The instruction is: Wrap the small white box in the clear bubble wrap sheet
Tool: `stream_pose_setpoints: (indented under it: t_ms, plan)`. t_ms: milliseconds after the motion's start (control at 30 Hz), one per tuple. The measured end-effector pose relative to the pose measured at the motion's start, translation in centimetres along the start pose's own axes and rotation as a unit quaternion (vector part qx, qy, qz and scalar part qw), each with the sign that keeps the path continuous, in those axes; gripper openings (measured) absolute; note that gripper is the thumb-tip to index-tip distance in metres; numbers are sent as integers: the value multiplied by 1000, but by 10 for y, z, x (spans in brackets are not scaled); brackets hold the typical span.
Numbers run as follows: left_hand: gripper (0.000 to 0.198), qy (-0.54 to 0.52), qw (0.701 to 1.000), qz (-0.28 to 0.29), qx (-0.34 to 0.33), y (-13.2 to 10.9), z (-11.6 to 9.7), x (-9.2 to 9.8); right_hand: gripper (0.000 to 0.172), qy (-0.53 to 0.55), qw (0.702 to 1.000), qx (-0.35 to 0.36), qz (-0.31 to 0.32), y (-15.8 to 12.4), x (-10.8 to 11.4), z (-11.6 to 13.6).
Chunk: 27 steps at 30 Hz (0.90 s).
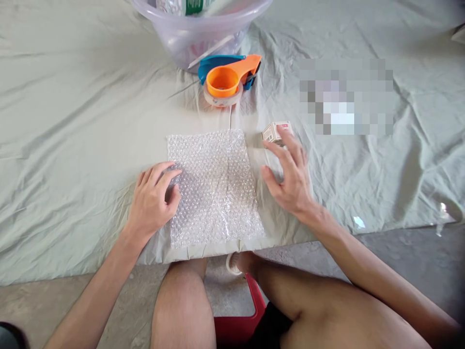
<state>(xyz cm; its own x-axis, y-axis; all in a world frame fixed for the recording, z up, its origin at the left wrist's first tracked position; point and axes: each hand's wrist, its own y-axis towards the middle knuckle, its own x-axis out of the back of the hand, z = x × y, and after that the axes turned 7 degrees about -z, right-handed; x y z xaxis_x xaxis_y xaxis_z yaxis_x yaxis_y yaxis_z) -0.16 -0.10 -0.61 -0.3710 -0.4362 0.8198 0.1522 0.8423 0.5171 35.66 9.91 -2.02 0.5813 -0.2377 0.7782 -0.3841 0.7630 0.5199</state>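
left hand (151,203): fingers curled loose, resting on the left edge of the bubble wrap sheet (214,186), not pinching it | right hand (288,174): spread open, empty, hovering by the small box (276,132) | wrap: flat on the cloth (72,121), centre front

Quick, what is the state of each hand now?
Left hand: open, resting on the bubble wrap.
Right hand: open, holding nothing, near the small box.

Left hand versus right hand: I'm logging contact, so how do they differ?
The left hand rests palm-down on the bubble wrap, fingers curled; the right hand is off the sheet, fingers spread, reaching to the small box. Neither hand grips anything. Both are bare, over the cloth.
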Motion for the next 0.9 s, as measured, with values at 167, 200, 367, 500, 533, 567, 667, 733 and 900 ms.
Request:
stream_pose_setpoints:
  t_ms: [167,200,367,500,533,567,667,733,900]
  plan:
    - [30,-8,1000,2,6,0,1,-1,58,-57,997,-48,-33,16,0,-31]
    - [30,-9,1000,4,8,0,1,-1,54,-52,997,-46,-40,20,1,-35]
    - [31,-3,1000,12,14,0,0,0,43,-36,996,-33,-69,41,1,-50]
    - [30,2,1000,17,16,1,-2,1,41,-23,997,-44,-66,56,-2,-67]
    - [30,2,1000,18,17,1,-2,1,41,-17,996,-45,-69,58,-3,-71]
    - [30,2,1000,20,20,1,-2,1,40,-11,996,-46,-73,59,-4,-76]
    - [32,-1,999,31,31,1,-3,2,42,-20,994,-53,-91,59,-7,-85]
    - [32,-3,999,35,35,2,-4,3,46,-33,993,-49,-101,58,-8,-88]
    - [41,-21,999,2,50,1,-3,5,29,-30,980,-20,-195,61,-6,-88]
